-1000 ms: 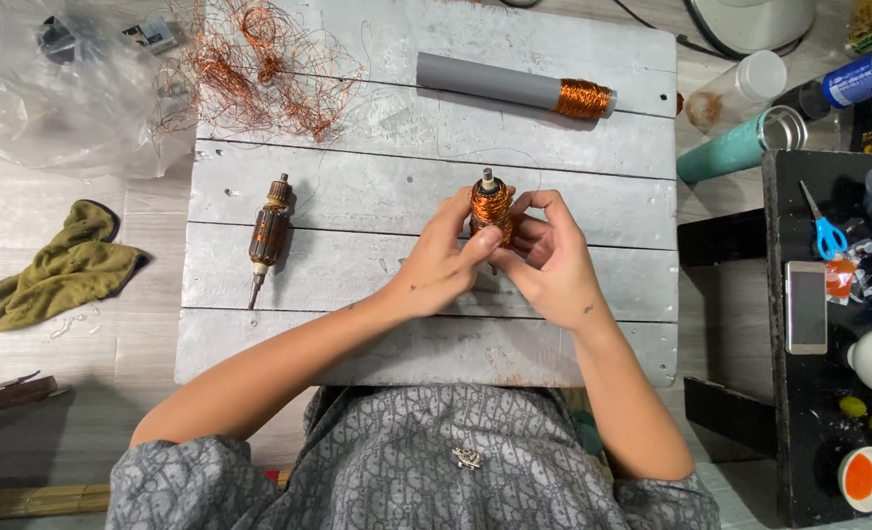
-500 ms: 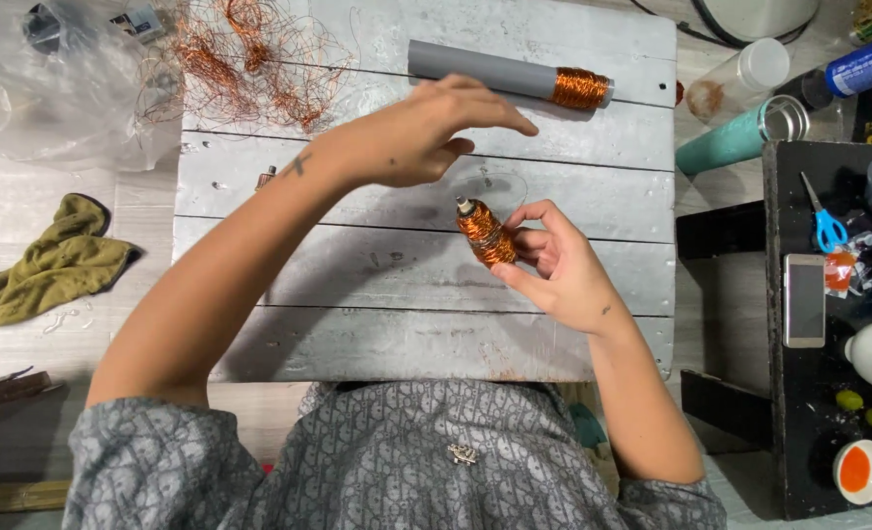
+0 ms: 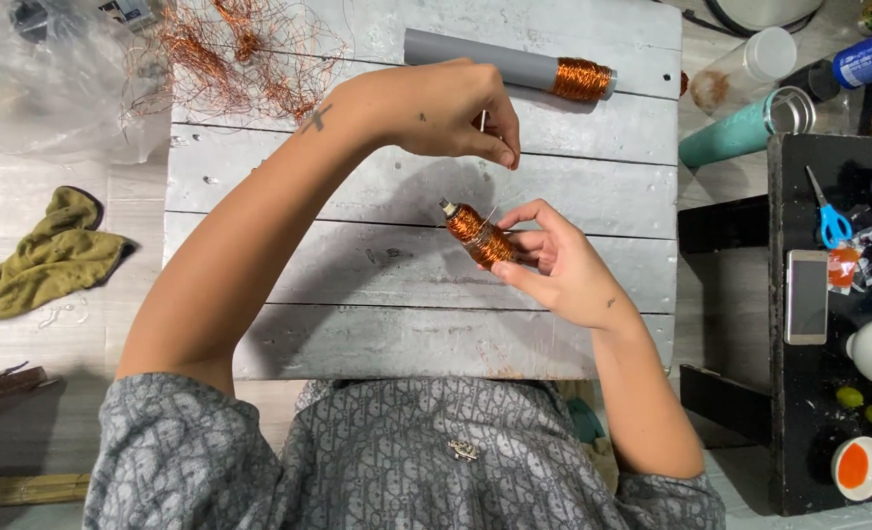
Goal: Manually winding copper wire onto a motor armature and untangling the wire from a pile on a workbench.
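Note:
My right hand [image 3: 554, 265] grips a small motor armature [image 3: 477, 234] wound with copper wire, held tilted just above the grey plank table [image 3: 377, 324]. My left hand [image 3: 436, 108] is raised above and behind it, thumb and forefinger pinched on a thin strand of copper wire [image 3: 490, 211] that runs down to the armature. My left forearm crosses the table's left half and hides what lies beneath it.
A grey tube with a copper coil [image 3: 515, 69] lies at the table's back. A tangle of loose copper wire [image 3: 240, 59] sits back left by a clear plastic bag [image 3: 33, 88]. An olive rag [image 3: 43, 260] is on the floor left. A black shelf [image 3: 799, 412] with scissors, phone and cups stands right.
My left hand left the armature, swung up and back, and now pinches a wire strand pulled from it. The right hand keeps the armature, now tilted. My arm now covers the second armature.

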